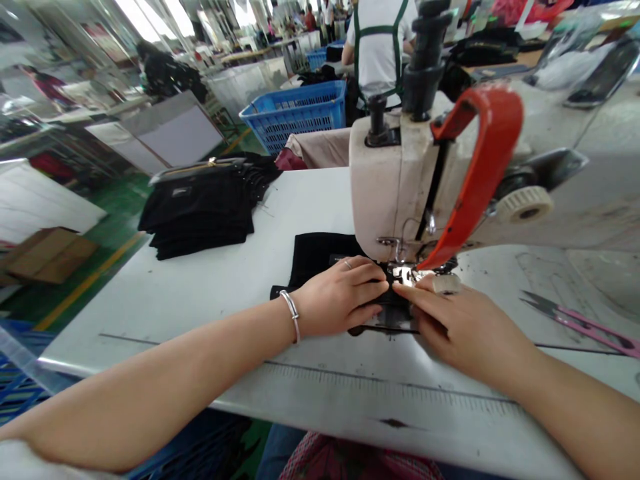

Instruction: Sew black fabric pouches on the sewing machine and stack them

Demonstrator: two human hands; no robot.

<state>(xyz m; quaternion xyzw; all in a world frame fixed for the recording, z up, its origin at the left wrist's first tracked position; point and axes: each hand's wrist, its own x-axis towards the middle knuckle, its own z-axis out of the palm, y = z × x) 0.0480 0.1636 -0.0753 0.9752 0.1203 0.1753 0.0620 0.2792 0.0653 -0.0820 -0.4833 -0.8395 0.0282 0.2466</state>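
A black fabric piece [313, 257] lies on the white table under the needle of a cream sewing machine [395, 193] with a red guard. My left hand [340, 297], with a ring and a silver bracelet, presses flat on the fabric just left of the presser foot [407, 273], fingers together and stretched. My right hand [463, 327] rests on the fabric from the right, its index finger, capped with a pale thimble, touching the fabric beside the foot. Fingertips of both hands meet in front of the needle.
A stack of black fabric pieces [200, 213] sits at the table's far left. Pink-handled thread snips [580, 323] lie to the right. A blue basket [300, 113] and a person in a white shirt [383, 47] are behind the machine. Cardboard boxes [47, 253] lie on the green floor.
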